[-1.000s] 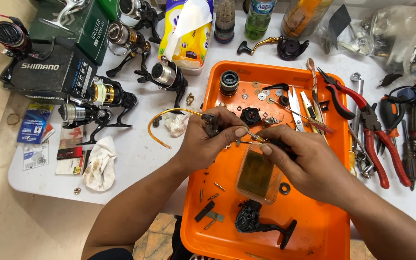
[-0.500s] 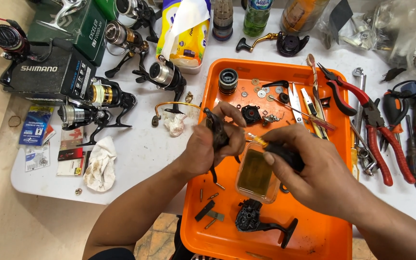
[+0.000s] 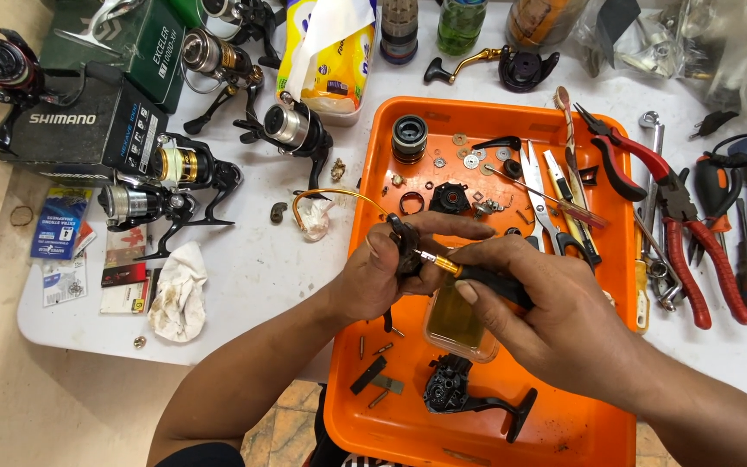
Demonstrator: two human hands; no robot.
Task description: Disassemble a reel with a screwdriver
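My left hand [image 3: 391, 268] grips a small black reel part [image 3: 405, 246] with a gold wire bail arm [image 3: 330, 199] curving off to the left. My right hand [image 3: 546, 311] holds a black-handled screwdriver [image 3: 486, 277] whose gold shaft and tip meet that part. Both hands hover over the orange tray [image 3: 598, 415]. Under them sits a small clear container of yellowish liquid [image 3: 456, 324]. A black reel body with a handle [image 3: 469, 398] lies near the tray's front.
The tray's far half holds a spool [image 3: 410, 137], washers, small gears, scissors and tweezers. Red pliers [image 3: 680, 207] and other tools lie to the right. Several fishing reels [image 3: 291, 130], boxes, a dirty rag [image 3: 179, 290] and a tissue pack [image 3: 326, 52] occupy the white table's left and back.
My left hand has turned the reel part and the bail wire swung further left. My right hand brought the screwdriver tip onto the part. Both hands sit a little lower over the tray.
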